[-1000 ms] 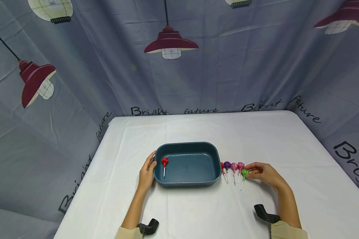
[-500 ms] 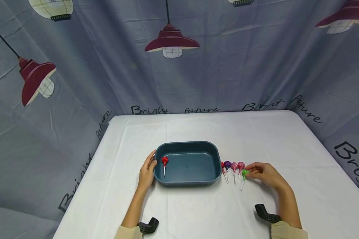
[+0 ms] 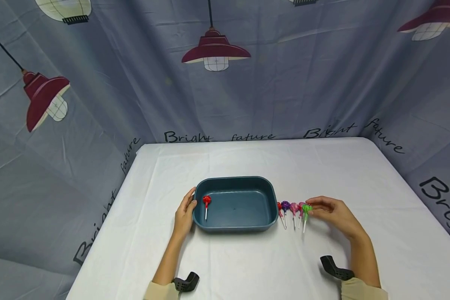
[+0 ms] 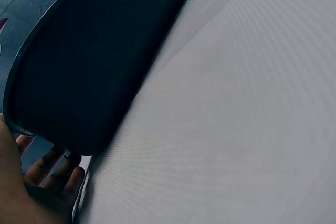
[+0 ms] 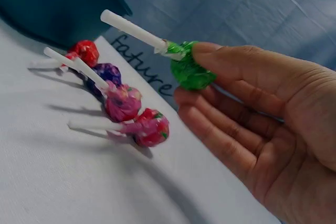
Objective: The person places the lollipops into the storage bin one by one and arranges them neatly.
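A green-wrapped lollipop (image 5: 191, 72) is pinched by its head between the thumb and fingers of my right hand (image 3: 333, 214), raised above the table with its white stick pointing away from the palm. Beside it on the cloth lie two pink lollipops (image 5: 123, 102), a purple one (image 3: 285, 206) and a red one (image 5: 85, 52), in a row along the right side of the dark teal tray (image 3: 234, 229). Inside that tray, toward its left end, rests one red lollipop (image 3: 206, 200). My left hand (image 3: 183, 214) touches the tray's left end, fingers along the outer wall and thumb at the rim.
A white cloth (image 3: 247, 266) covers the table. Behind and at both sides hangs a grey-blue curtain (image 3: 285, 91) printed with red lamps and writing. Each wrist carries a black camera mount (image 3: 336, 268).
My right hand has lifted the green lollipop off the cloth, moving it slightly up and away from me so that it overlaps a pink one. The left hand and tray stay in place.
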`<control>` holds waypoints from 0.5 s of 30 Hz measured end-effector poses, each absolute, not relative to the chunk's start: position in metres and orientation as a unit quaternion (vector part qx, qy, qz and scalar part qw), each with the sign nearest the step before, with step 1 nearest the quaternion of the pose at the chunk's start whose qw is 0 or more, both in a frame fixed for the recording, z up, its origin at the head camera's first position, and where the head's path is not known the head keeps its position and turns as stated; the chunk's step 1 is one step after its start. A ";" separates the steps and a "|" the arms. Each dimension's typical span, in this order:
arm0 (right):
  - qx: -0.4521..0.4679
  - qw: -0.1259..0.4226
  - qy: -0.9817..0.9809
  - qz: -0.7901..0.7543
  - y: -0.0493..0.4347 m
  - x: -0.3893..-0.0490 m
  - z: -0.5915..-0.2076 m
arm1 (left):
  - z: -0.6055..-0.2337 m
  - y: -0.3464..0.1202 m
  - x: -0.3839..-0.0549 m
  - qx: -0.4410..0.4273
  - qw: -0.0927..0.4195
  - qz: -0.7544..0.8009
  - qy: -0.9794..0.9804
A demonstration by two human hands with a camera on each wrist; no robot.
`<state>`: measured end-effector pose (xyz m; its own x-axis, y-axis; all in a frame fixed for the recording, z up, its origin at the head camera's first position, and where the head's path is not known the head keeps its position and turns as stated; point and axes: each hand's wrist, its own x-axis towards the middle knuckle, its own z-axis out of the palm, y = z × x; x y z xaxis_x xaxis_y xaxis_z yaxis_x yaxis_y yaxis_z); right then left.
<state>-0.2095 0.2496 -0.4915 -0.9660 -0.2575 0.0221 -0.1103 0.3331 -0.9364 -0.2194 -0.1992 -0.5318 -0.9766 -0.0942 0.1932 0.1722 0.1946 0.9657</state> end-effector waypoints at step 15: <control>-0.174 0.026 0.772 -0.611 0.205 -0.224 -0.469 | -0.503 -0.194 -0.208 -0.031 0.093 -0.633 -0.768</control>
